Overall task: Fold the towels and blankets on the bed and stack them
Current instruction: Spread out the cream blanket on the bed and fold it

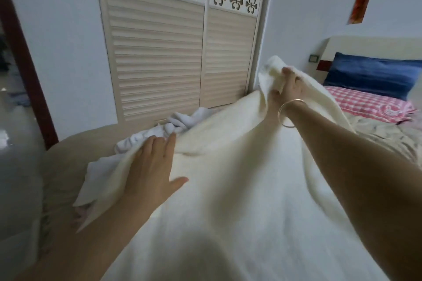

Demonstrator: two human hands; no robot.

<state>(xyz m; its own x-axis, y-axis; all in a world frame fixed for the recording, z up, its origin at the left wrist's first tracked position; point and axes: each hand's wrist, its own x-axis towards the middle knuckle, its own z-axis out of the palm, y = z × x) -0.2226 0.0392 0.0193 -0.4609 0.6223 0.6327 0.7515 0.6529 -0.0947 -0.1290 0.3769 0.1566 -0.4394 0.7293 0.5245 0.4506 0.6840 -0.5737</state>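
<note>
Spreading across most of the bed (66,157), the cream blanket (228,201) lies over the beige sheet from the near edge toward the far side, its surface mostly flat in the middle and rumpled along its left border. Beyond the bed stands a wardrobe (159,52) with pale louvred doors and cut-out ornaments along the top. At the head of the bed, to the right, a blue pillow (374,75) leans against the headboard, and a pink checked pillow (365,102) lies just in front of it. A crumpled white towel (182,123) sits on the bed between the blanket's far left edge and the wardrobe, touching the blanket. The left hand (150,164) rests flat on the blanket's left border, fingers straight and together, thumb spread; its grip is fully relaxed and holds nothing. The right hand (290,89) is stretched toward the far side, its grip closed tight, fingers curled round a bunched far corner of the blanket and lifting it clear of the bed. A thin gold bangle (290,112) circles the right wrist.
</note>
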